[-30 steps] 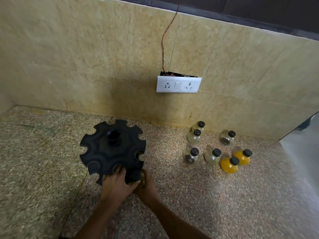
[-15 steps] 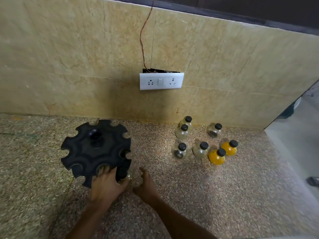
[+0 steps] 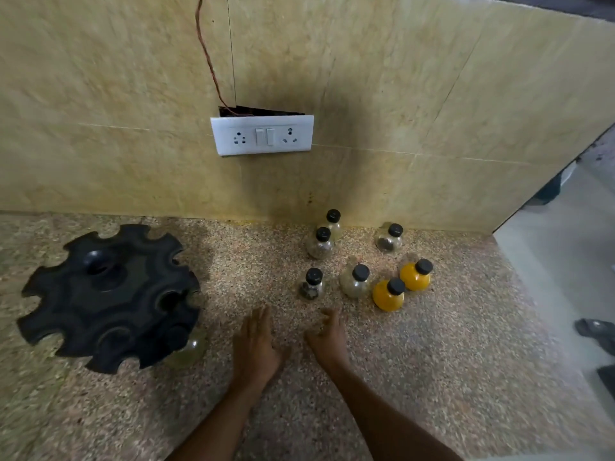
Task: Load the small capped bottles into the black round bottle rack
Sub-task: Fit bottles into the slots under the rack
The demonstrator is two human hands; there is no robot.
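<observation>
Bottles [image 3: 355, 281] – seven, black-capped – are standing right of the black rack [image 3: 109, 297]; one is sitting in its near slot. Left hand [image 3: 254, 344], right hand [image 3: 327, 337] are hovering between, fingers relaxed, holding nothing.

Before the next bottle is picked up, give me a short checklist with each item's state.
1. Both hands free: ok. The left hand and right hand hold nothing, fingers relaxed.
2. Bottles to load are upright and capped: ok, seven stand by the wall, the nearest being the dark-filled bottle.
3. Path to that bottle: ok, bare counter lies between it and the hands.
4. Rack has free slots: ok, open notches show around its rim.
5. Loaded bottle seated in its notch: cannot tell, mostly hidden under the rack's near edge.
</observation>
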